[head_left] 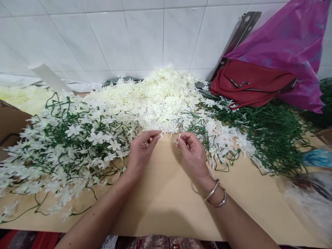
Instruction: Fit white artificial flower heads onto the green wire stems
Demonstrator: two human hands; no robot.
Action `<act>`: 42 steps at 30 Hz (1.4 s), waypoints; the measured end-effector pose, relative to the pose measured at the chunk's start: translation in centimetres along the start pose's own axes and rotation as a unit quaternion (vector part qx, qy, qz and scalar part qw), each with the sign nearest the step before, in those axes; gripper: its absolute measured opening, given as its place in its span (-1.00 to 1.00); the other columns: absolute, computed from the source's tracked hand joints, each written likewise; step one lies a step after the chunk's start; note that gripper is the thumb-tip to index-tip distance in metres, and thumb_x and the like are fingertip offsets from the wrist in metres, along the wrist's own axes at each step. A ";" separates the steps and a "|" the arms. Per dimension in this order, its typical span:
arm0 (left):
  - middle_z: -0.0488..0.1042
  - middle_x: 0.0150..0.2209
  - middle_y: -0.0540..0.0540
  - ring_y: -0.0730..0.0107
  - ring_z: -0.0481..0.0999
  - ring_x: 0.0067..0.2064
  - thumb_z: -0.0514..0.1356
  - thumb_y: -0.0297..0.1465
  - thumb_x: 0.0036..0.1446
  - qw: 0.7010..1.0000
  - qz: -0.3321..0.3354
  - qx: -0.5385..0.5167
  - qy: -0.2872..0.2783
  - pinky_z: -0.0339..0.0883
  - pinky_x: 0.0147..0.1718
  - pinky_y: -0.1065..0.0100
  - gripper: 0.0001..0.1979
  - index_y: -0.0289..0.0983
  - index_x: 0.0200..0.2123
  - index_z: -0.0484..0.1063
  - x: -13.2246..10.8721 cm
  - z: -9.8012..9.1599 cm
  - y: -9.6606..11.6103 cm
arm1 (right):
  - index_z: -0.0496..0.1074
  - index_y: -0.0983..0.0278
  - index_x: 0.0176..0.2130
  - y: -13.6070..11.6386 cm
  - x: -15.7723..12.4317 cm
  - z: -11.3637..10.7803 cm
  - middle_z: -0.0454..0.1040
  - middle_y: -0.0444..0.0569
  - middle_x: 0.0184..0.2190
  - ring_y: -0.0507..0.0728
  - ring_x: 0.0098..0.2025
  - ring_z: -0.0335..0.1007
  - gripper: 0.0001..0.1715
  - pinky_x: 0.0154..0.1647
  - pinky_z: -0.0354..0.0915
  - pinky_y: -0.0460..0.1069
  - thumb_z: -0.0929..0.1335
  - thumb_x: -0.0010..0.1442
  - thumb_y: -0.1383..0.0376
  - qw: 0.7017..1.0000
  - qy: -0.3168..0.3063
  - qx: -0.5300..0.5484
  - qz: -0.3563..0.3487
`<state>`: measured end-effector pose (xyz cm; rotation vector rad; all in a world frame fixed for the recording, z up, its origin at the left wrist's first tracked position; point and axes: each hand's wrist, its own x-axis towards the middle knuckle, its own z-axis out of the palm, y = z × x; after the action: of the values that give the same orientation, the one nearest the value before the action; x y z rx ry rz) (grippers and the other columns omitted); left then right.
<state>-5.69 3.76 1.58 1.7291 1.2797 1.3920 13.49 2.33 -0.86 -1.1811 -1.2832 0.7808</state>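
My left hand (142, 149) is pinched closed on a small white piece at its fingertips, just in front of the pile of white petals (166, 93). To its right, my right hand (192, 152), with metal bangles on the wrist, has its fingers closed on small white strands. A gap separates the two hands. Left of them lies a heap of white flowers with green stems (95, 138). White stringy pieces (223, 135) lie to the right, beside a mass of green stems (275, 135).
A red handbag (254, 81) and a purple plastic bag (287, 45) stand at the back right against the tiled wall. Clear plastic (308, 200) lies at the right of the table (163, 204). A brown box (12, 122) is at the left edge.
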 end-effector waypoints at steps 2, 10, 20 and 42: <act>0.67 -0.26 -0.05 0.38 0.63 -0.22 0.39 -0.24 0.22 0.971 -0.146 -0.190 0.004 0.44 -0.24 0.41 -0.78 -0.19 -0.12 0.66 -0.4 0.8 1.0 | 0.53 0.19 -0.06 -0.8 -0.2 0.1 0.58 -0.06 -0.22 0.12 -0.20 0.49 -0.83 -0.13 0.38 0.04 0.42 0.35 0.22 1.000 -0.003 0.029 0.006; 0.70 -0.23 -0.06 0.47 0.67 -0.23 0.60 -0.32 -0.12 0.764 -0.422 -0.487 -0.017 0.48 -0.26 0.52 -0.65 -0.26 -0.24 0.67 -1.5 2.6 1.9 | 0.61 0.15 -0.13 -3.0 -0.8 0.3 0.63 -0.03 -0.13 0.15 -0.05 0.55 -0.87 0.05 0.44 0.11 0.44 0.34 0.35 0.997 0.005 0.045 -0.069; 0.70 -0.20 -0.08 0.37 0.64 -0.21 0.48 -0.21 0.11 0.889 -0.284 -0.358 -0.039 0.52 -0.17 0.38 -0.69 -0.18 -0.09 0.70 -2.4 3.1 1.0 | 0.62 0.15 -0.23 -2.2 -0.9 0.7 0.53 -0.03 -0.15 0.17 -0.05 0.49 -0.90 0.03 0.43 0.10 0.46 0.31 0.36 0.992 0.009 -0.084 -0.091; 0.61 0.13 -0.18 0.21 0.62 0.11 0.22 -0.29 0.40 0.966 -0.121 -0.199 -0.116 0.47 0.15 0.22 -0.66 -0.20 0.18 0.50 -4.0 3.6 0.5 | 0.51 0.18 -0.34 -1.7 -1.2 1.1 0.50 -0.03 -0.19 0.19 -0.07 0.46 -0.88 -0.01 0.38 0.10 0.45 0.24 0.39 0.995 0.010 -0.084 -0.043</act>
<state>-2.12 0.39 -0.66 1.3658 0.9667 1.1704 11.93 0.93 0.28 -1.2555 -1.3948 0.6058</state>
